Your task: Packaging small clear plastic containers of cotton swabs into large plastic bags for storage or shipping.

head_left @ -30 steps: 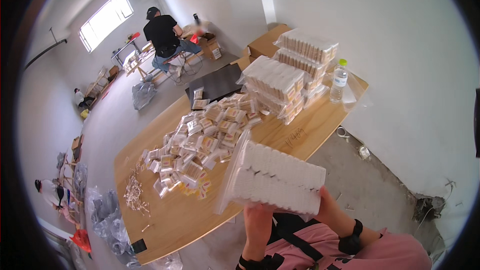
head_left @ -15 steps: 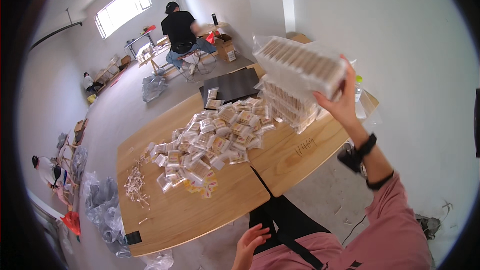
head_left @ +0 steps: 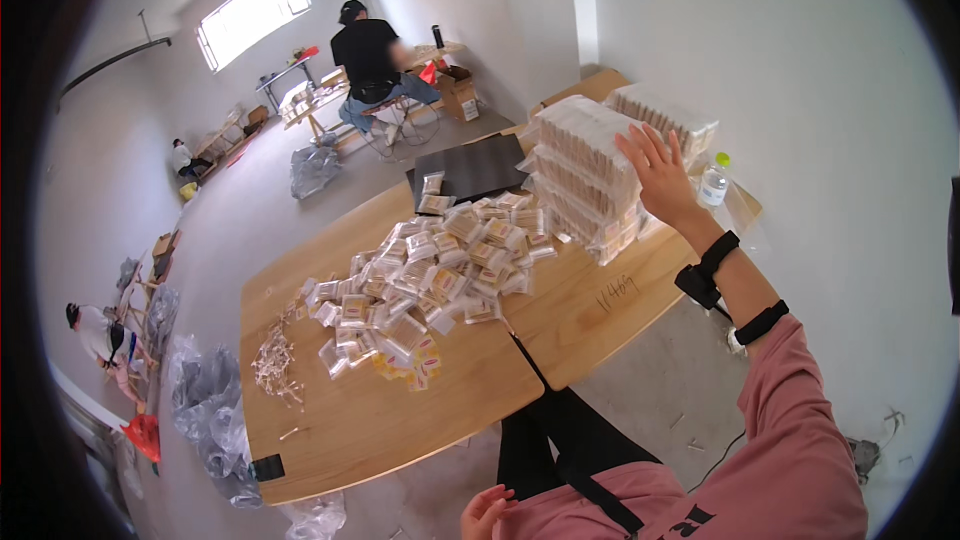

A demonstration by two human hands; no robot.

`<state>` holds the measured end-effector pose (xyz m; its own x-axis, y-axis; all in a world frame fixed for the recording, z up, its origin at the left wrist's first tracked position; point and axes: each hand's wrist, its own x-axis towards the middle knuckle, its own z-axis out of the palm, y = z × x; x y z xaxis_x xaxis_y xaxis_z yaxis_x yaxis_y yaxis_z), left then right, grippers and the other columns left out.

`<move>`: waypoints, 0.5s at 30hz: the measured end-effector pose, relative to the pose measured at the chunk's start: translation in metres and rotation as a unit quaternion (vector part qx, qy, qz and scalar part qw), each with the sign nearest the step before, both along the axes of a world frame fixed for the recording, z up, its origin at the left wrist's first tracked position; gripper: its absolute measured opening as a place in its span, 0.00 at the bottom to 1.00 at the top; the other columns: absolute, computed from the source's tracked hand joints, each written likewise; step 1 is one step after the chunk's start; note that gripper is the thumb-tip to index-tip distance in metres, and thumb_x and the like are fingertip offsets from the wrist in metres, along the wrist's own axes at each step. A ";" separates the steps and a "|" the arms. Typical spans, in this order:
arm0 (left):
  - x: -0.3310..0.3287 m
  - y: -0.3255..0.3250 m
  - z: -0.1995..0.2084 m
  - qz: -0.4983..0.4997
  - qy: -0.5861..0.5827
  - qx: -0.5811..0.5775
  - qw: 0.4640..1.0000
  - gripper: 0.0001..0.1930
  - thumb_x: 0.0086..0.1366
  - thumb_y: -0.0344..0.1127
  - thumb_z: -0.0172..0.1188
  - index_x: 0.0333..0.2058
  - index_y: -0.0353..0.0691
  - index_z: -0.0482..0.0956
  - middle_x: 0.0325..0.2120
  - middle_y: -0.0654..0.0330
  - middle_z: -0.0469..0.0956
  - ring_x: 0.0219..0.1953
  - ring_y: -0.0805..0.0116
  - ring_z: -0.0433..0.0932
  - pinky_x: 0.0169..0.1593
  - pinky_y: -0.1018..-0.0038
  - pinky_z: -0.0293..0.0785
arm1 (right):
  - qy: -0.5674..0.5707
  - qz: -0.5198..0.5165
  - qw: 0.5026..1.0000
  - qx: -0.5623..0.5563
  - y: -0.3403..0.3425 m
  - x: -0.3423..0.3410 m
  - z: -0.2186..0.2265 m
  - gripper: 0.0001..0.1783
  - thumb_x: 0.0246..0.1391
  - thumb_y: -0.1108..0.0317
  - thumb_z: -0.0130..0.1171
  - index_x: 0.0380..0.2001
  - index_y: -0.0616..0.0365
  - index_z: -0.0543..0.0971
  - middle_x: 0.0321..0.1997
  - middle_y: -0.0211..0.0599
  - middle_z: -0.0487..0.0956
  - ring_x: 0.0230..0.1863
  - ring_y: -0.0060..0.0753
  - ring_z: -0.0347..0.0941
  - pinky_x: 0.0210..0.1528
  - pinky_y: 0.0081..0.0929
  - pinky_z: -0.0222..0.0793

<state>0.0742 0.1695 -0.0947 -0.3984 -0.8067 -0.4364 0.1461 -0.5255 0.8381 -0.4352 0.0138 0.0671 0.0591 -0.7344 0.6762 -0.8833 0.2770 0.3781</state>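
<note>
My right hand (head_left: 658, 176) lies with spread fingers against the near right side of the top pack in a stack of clear-wrapped packs (head_left: 585, 175), which hold rows of small bags. It grips nothing. At the bottom edge, my left hand (head_left: 487, 513) hangs near my lap, fingers loosely bent and nothing visible in it. A heap of small clear bags of cotton swabs (head_left: 425, 265) covers the middle of the wooden table (head_left: 470, 365). Yellow-and-white cards (head_left: 415, 365) lie at its near side. Loose cotton swabs (head_left: 275, 365) are piled at the left.
Behind the heap lies a black flat board (head_left: 470, 170). A second stack of packs (head_left: 665, 115) and a green-capped bottle (head_left: 714, 180) stand at the right by the wall. Plastic bags (head_left: 210, 410) lie on the floor at left. A person (head_left: 368, 55) sits at a far table.
The wrapped pack that my right hand held up now rests on top of the stack, and the fingers have opened off it. My left hand has dropped lower.
</note>
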 end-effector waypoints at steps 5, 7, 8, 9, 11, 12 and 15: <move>-0.008 -0.003 0.004 -0.027 0.000 -0.008 1.000 0.18 0.62 0.34 0.56 0.48 0.32 0.71 0.41 0.52 0.76 0.39 0.65 0.77 0.44 0.73 0.73 | -0.236 0.094 0.966 -0.039 0.020 0.016 -0.005 0.40 0.36 0.81 0.49 0.60 0.54 0.58 0.63 0.43 0.58 0.67 0.46 0.47 0.66 0.48 0.43; -0.007 -0.003 0.002 -0.038 -0.002 -0.020 0.999 0.18 0.62 0.33 0.56 0.48 0.31 0.71 0.41 0.52 0.76 0.39 0.65 0.76 0.44 0.73 0.73 | -0.305 0.089 0.930 -0.182 0.036 -0.006 -0.016 0.39 0.36 0.80 0.54 0.58 0.58 0.60 0.60 0.46 0.62 0.62 0.49 0.55 0.64 0.42 0.49; -0.006 -0.003 0.001 -0.039 -0.016 -0.028 0.999 0.18 0.61 0.34 0.56 0.48 0.32 0.71 0.42 0.52 0.76 0.39 0.66 0.76 0.43 0.74 0.72 | -0.347 0.068 0.898 -0.263 0.047 -0.020 -0.024 0.38 0.36 0.79 0.56 0.57 0.60 0.60 0.58 0.48 0.63 0.60 0.50 0.57 0.63 0.40 0.51; -0.007 -0.002 0.001 -0.042 -0.028 -0.034 0.998 0.18 0.61 0.34 0.56 0.48 0.32 0.71 0.42 0.53 0.76 0.39 0.66 0.76 0.42 0.75 0.72 | -0.375 0.015 0.866 -0.332 0.055 -0.043 -0.038 0.39 0.37 0.74 0.60 0.56 0.61 0.60 0.58 0.49 0.63 0.60 0.51 0.57 0.63 0.40 0.51; -0.008 0.001 0.013 -0.027 -0.035 -0.017 0.999 0.18 0.61 0.34 0.57 0.48 0.32 0.71 0.42 0.54 0.76 0.39 0.67 0.76 0.42 0.75 0.72 | -0.401 -0.033 0.827 -0.394 0.061 -0.090 -0.077 0.40 0.37 0.70 0.65 0.56 0.63 0.60 0.57 0.50 0.63 0.59 0.51 0.57 0.62 0.40 0.52; -0.006 -0.001 0.016 -0.011 -0.042 -0.002 0.999 0.18 0.61 0.34 0.57 0.48 0.32 0.72 0.42 0.55 0.76 0.38 0.68 0.76 0.41 0.76 0.71 | -0.420 -0.082 0.819 -0.382 0.057 -0.108 -0.098 0.43 0.36 0.66 0.68 0.56 0.64 0.59 0.57 0.51 0.63 0.59 0.51 0.57 0.62 0.40 0.52; 0.009 -0.006 0.010 -0.008 -0.050 -0.040 0.998 0.16 0.61 0.34 0.57 0.46 0.33 0.73 0.40 0.58 0.76 0.38 0.71 0.76 0.41 0.77 0.71 | -0.459 -0.129 0.816 -0.327 0.048 -0.158 -0.143 0.51 0.31 0.57 0.74 0.56 0.64 0.58 0.57 0.49 0.62 0.60 0.48 0.57 0.62 0.38 0.52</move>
<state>0.0828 0.1633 -0.0848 -0.3698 -0.8342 -0.4092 0.0522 -0.4583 0.8873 -0.5936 0.0618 -0.0756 -0.7918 -0.1066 0.6014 -0.5921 0.3758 -0.7129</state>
